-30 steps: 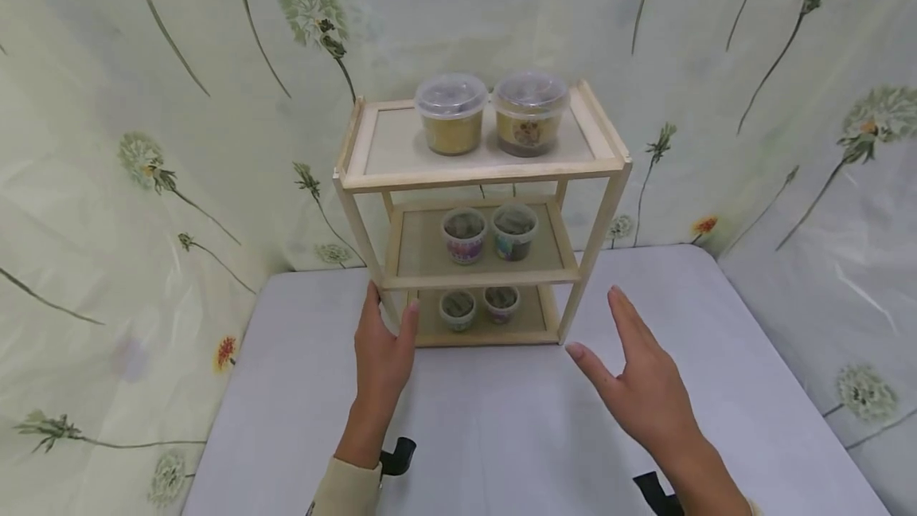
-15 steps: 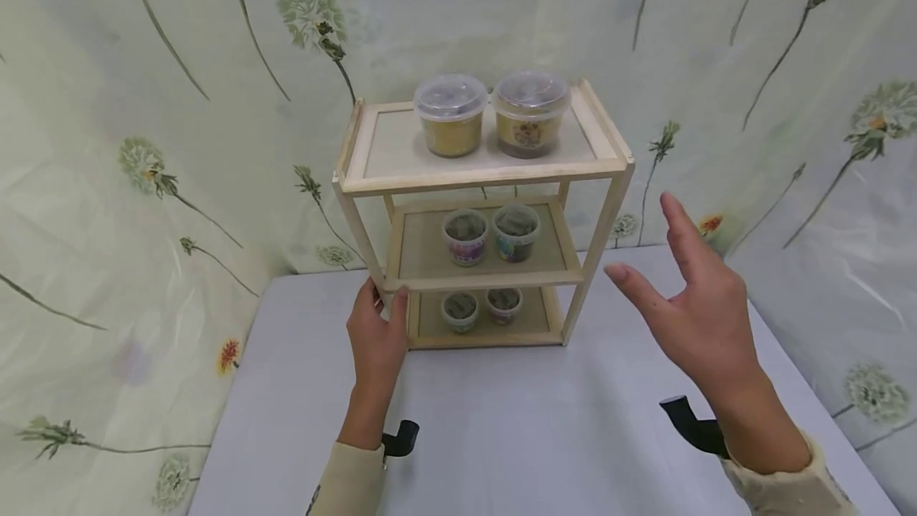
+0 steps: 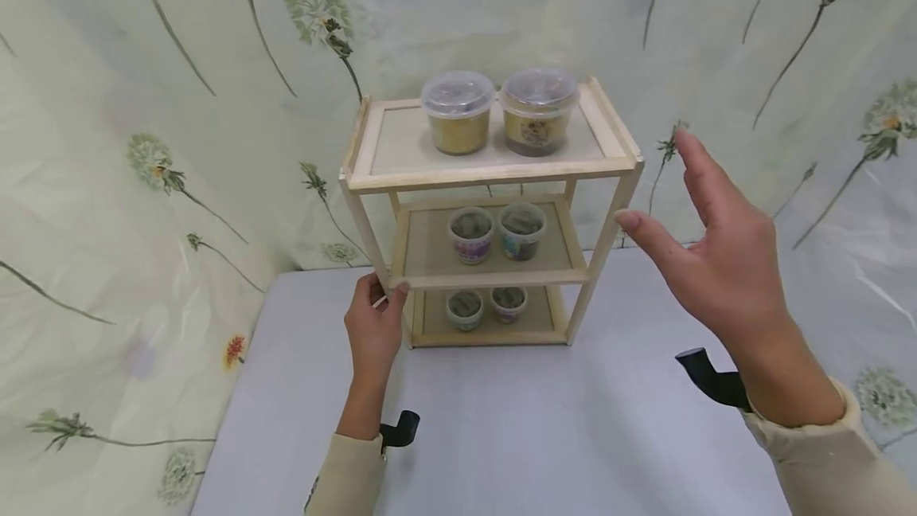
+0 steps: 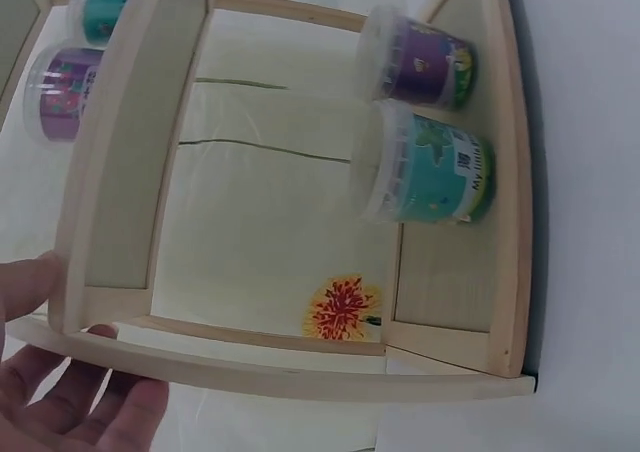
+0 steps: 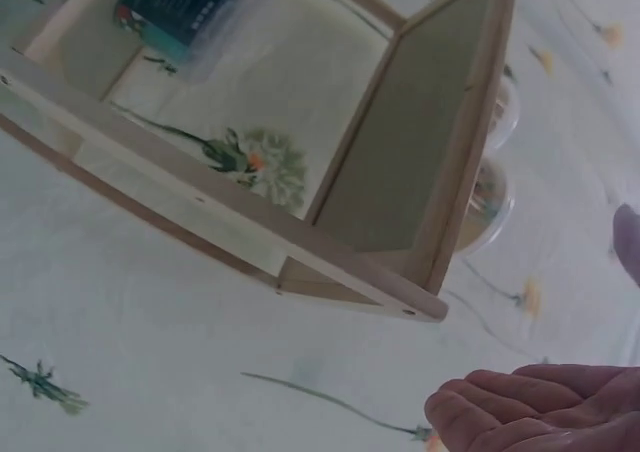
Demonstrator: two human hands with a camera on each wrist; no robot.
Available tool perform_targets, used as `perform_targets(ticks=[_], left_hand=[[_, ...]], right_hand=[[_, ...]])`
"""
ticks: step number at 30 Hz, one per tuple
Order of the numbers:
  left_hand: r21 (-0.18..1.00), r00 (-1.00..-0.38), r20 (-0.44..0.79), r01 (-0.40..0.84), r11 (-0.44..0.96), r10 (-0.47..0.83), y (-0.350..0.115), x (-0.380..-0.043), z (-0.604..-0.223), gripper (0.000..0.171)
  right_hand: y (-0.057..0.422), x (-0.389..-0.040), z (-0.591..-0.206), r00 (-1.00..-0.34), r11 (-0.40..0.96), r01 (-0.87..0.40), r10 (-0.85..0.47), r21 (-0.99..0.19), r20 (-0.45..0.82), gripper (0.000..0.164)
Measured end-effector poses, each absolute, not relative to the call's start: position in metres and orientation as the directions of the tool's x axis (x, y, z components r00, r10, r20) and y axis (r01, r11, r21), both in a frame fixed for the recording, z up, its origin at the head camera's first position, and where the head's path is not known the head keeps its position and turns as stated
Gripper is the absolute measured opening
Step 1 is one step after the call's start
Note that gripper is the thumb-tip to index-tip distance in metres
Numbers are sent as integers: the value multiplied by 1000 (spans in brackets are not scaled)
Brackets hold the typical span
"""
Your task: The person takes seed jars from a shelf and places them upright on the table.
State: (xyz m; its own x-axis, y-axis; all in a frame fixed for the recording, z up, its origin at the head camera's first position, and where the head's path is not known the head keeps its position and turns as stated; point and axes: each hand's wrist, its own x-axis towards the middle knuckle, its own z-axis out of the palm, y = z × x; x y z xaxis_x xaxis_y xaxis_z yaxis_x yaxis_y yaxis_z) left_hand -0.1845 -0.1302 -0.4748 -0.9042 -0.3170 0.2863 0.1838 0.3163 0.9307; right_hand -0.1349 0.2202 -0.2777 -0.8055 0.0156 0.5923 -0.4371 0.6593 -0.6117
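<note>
A three-tier wooden shelf [image 3: 494, 179] stands at the back of the table. My left hand [image 3: 374, 333] grips its front left post at the middle tier; in the left wrist view the thumb lies on one side of the wood and curled fingers [image 4: 135, 412] on the other. My right hand [image 3: 738, 261] is spread, thumb apart from fingers, beside the shelf's upper right corner. In the right wrist view that hand [image 5: 550, 412] holds nothing and is apart from the frame. Two lidded tubs with yellow contents, a left tub [image 3: 458, 130] and a right tub [image 3: 539, 122], sit on top.
The middle tier bears a purple-labelled tub [image 3: 470, 241] and a teal-labelled tub [image 3: 521, 237]. Below are two smaller tubs, one left [image 3: 465, 313] and one right [image 3: 509, 307]. A pale cloth covers the table [image 3: 501, 420]; a flower-printed sheet [image 3: 215, 22] hangs behind.
My right hand has risen and moved right, from low in front of the shelf to beside its top corner. My left hand's fingers have curled round the post. The shelf appears to stay in place.
</note>
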Motion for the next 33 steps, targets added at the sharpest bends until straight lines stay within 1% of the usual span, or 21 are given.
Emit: perform_targets(ticks=[3,8,12,18,22,27,33], left_hand=[[952,-917,230,142,272,-327,-133,-186,-471,34],[968,-931,187,121,220,-313,-130,-189,-466,34],[968,-938,175,109,224,-299,-131,-189,-465,35],[967,-941,129,50,250,-311,-135,-187,-463,33],[971,-946,101,26,239,-309,-138,-188,-459,28],[974,-939,89,12,227,-332,-138,-190,-457,21],[973,-931,99,18,228,-351,-140,-192,-459,20]], right_hand=[[218,-144,-267,-776,675,-473,-15,-566,631,86],[218,-157,-246,-784,711,-460,-45,-531,619,83],[215,-168,-231,-795,721,-457,-68,-521,603,82],[204,-186,-217,-838,710,-442,-108,-548,536,82],[198,-199,-213,-866,728,-416,-134,-545,482,84],[192,-212,-210,-903,742,-367,-138,-562,407,89],[186,-222,-212,-927,761,-321,-132,-564,351,96]])
